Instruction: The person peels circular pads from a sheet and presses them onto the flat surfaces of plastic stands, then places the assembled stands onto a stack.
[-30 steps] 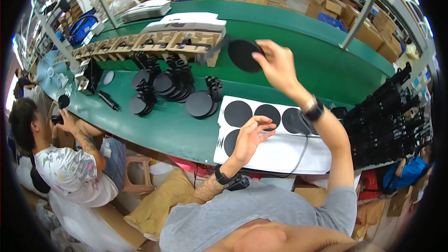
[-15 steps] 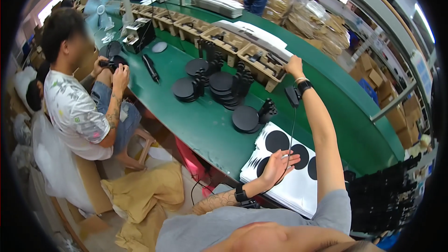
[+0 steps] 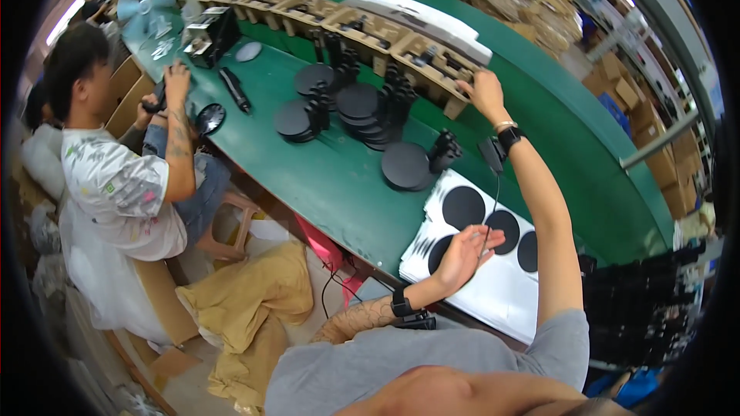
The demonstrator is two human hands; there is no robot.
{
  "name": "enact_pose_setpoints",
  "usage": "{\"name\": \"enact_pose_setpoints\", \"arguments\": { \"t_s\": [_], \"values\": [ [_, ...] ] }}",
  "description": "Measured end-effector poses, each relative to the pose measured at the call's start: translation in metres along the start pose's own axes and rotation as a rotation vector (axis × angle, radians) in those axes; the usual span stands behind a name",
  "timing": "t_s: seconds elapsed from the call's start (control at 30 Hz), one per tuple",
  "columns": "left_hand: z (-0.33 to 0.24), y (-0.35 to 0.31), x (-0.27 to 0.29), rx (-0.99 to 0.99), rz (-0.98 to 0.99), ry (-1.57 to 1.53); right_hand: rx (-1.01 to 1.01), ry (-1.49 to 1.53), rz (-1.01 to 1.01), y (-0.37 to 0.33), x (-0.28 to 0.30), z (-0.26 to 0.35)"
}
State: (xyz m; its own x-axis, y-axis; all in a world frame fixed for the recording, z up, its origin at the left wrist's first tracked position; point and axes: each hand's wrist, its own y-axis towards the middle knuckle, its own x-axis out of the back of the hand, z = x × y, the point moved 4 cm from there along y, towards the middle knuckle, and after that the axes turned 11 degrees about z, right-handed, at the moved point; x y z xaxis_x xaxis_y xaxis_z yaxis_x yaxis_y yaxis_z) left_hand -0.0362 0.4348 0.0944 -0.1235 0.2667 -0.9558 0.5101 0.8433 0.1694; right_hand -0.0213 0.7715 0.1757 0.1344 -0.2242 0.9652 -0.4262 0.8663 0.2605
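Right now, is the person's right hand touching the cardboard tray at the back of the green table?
Touching. The head view shows the right hand resting its fingers on the cardboard tray edge.

You face a long green workbench [image 3: 324, 177] curving across the room. Beyond the workbench, stacked cardboard boxes [image 3: 624, 92] and bagged goods line the far side. Left of the workbench a blue fan [image 3: 146, 0] stands, with bright daylight behind it. Below the workbench lies a pale floor.

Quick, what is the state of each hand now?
Left hand: open, holding nothing, above the white sheet.
Right hand: reaching to the cardboard tray row; grip cannot be told.
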Motion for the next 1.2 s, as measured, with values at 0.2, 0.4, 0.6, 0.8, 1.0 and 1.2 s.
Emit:
{"name": "enact_pose_setpoints", "arguments": {
  "t_s": [0.2,0.4,0.6,0.8,1.0,1.2],
  "values": [
    [-0.007,-0.015,-0.012,-0.06,0.048,0.16,0.141,-0.014,0.11,-0.031,-0.027,0.012],
    [-0.058,-0.043,-0.035,0.294,0.154,0.937,0.071,-0.064,0.207,-0.033,-0.021,0.022],
    [-0.13,-0.088,-0.05,-0.132,-0.008,1.432,0.245,0.421,0.134,-0.071,0.064,0.054],
    [-0.118,-0.088,-0.028,-0.124,-0.013,1.656,0.274,0.554,0.39,-0.245,0.121,0.152],
    [-0.098,-0.081,-0.01,-0.09,0.038,1.676,0.098,0.527,0.337,-0.299,0.09,0.154],
    [-0.093,-0.081,-0.004,-0.047,-0.012,1.721,0.031,0.415,0.185,-0.315,0.066,0.162]
  ]
}}
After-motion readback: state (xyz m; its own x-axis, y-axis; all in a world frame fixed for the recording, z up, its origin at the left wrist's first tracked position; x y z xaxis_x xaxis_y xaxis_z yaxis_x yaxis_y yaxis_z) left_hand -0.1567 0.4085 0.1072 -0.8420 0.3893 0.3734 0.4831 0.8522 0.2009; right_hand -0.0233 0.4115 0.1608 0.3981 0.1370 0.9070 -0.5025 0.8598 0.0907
